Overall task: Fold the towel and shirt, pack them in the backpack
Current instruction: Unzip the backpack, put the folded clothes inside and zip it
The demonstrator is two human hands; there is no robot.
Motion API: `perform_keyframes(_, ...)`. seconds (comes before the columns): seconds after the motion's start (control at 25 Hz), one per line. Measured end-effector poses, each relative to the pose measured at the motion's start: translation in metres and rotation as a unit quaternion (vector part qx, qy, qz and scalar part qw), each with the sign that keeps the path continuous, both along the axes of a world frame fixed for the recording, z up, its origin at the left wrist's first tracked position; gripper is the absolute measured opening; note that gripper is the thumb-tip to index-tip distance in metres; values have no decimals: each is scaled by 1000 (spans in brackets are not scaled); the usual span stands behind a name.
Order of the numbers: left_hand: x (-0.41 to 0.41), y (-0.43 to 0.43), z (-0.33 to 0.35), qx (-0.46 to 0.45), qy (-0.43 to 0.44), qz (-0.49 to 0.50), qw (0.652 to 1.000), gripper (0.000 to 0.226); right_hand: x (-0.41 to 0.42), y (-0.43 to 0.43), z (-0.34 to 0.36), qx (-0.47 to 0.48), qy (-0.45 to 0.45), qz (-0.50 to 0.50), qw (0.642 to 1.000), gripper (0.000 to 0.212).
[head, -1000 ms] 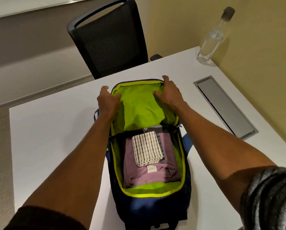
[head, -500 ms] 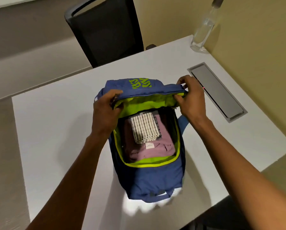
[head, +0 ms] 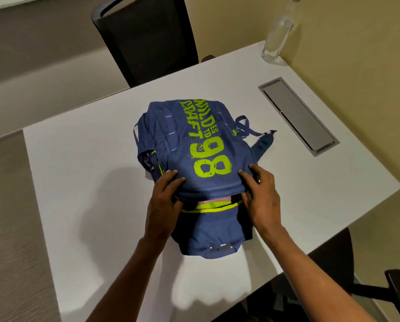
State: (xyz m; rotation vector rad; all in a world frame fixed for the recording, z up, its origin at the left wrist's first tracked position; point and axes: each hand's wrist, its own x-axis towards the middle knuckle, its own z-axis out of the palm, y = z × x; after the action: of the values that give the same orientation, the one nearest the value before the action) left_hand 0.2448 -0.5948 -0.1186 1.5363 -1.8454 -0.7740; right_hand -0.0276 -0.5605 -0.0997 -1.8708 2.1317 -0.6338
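A backpack (head: 213, 231) lies flat at the middle of the tabletop (head: 82, 163), its flap (head: 194, 140) lying over the opening. The left hand (head: 164, 201) and right hand (head: 261, 196) hold the flap's near edge, one at each corner; between them a strip of shirt (head: 214, 202) shows in the gap. A strap (head: 261, 142) trails to the right. Farther right a hatch (head: 298, 115) sits in the tabletop, a bottle (head: 278, 36) at the far right corner. One chair (head: 147, 38) stands behind.

Office — white desk (head: 89, 159), cable hatch (head: 298, 116), mesh chair (head: 147, 38)
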Motion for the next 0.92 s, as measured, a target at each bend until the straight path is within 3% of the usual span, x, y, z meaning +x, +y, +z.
perform_keyframes(0.24,2,21,-29,4,-13,-33,999,63,20,12,-25,65,108,-20,992,54)
perform_keyframes(0.32,7,16,-25,-27,2,10,1000,59,37,14,-19,55,131,-31,989,50)
perform_keyframes(0.44,14,-12,-11,-33,35,163,985,44,79,6,0,16,122,-18,992,43)
perform_keyframes(0.56,22,-55,-9,15,39,227,973,30,138,-14,14,7,84,16,996,38)
perform_keyframes(0.76,32,-100,-18,68,-28,197,978,19,201,-48,-1,61,50,61,995,46)
perform_keyframes(0.92,40,-106,-24,38,-89,186,978,17,198,-56,-6,122,66,64,988,39)
